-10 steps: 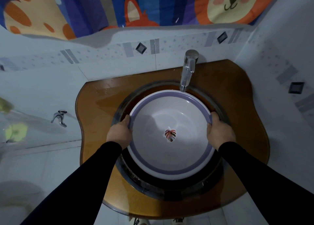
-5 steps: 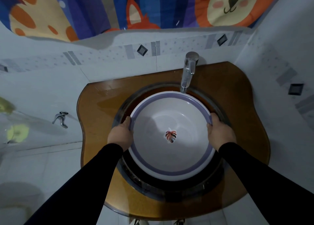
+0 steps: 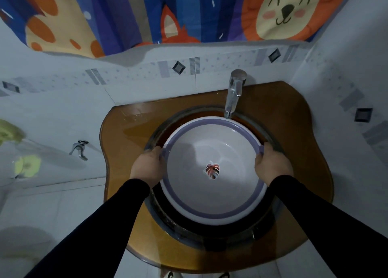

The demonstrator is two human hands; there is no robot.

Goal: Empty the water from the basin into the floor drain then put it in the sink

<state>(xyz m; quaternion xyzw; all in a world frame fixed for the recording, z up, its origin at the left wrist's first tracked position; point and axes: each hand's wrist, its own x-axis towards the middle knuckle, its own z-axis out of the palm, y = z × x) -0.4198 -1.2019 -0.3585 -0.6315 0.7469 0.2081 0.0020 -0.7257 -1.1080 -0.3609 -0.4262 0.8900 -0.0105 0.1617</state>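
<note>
We stand at an amber glass worktop [image 3: 134, 130] set against pale tiled walls, with a bright cartoon-animal curtain [image 3: 168, 13] hanging above its back edge. The white basin [image 3: 212, 193] with its purple rim sits inside the round sink [image 3: 210, 240], our left hand [image 3: 148, 166] and right hand [image 3: 273, 164] each closed on opposite sides of its rim. The tap [image 3: 234, 93] at the worktop's back edge reaches over the basin's far rim, and a smaller wall tap [image 3: 79, 149] sticks out left of the worktop.

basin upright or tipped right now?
Upright. The basin sits level in the sink, full rim facing the camera, left hand and right hand on opposite sides.
</note>
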